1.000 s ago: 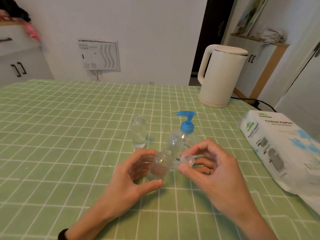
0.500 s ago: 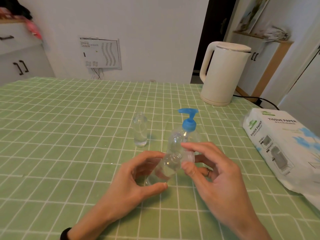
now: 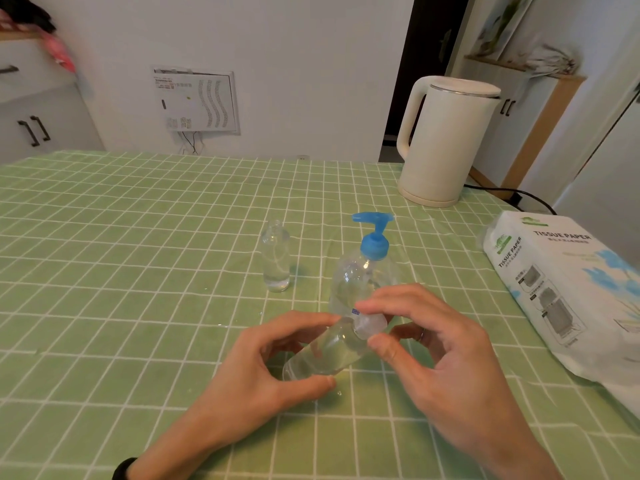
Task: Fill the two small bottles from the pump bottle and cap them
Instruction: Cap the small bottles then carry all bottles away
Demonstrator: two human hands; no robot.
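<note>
My left hand (image 3: 263, 368) grips a small clear bottle (image 3: 322, 355), tilted with its neck toward the right and some liquid inside. On that neck sits a clear cap (image 3: 369, 323), pinched between thumb and fingers of my right hand (image 3: 436, 348). Just behind my hands stands the clear pump bottle (image 3: 356, 275) with a blue pump head (image 3: 373, 233). A second small clear bottle (image 3: 275, 256) stands upright to its left, uncapped, with a little liquid at the bottom.
A green checked cloth (image 3: 121, 271) covers the table. A white kettle (image 3: 446, 143) stands at the back right, its cord trailing off the edge. A pack of tissue paper (image 3: 568, 289) lies along the right side.
My right hand brought the cap from beside the bottle onto its neck. The bottle has tilted further to the right in my left hand.
</note>
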